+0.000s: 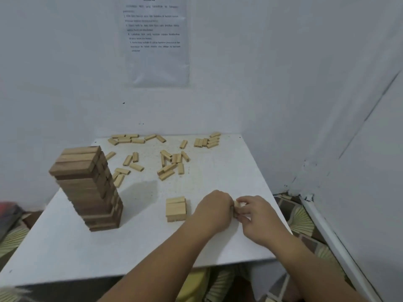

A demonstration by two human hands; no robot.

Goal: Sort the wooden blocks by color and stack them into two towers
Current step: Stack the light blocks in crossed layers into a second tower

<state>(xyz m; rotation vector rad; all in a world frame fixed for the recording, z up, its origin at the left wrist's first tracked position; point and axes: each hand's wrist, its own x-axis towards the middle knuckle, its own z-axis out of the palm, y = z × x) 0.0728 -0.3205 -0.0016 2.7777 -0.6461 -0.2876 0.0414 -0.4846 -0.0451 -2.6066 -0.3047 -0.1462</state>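
Both hands meet over the near right of the white table [65, 247]. The left hand [212, 207] and right hand [256, 213] each curl their fingers round a small bundle of pale blocks [237, 205] pinched between them; count not discernible. The low pale stack [176, 208] stands just left of the grip, nearest the left hand, its top course running left to right. The dark tower [87, 188] stands well apart, far left. Loose pale blocks [172, 164] lie beyond.

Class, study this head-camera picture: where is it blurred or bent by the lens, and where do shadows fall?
Head view: the wide lens bends the table edges and wall lines; the printed sheet is too soft to read; the dark tower throws a faint shadow to its right; lighting is flat, without glare; the left hand and right hand grip light blocks, slightly blurred.
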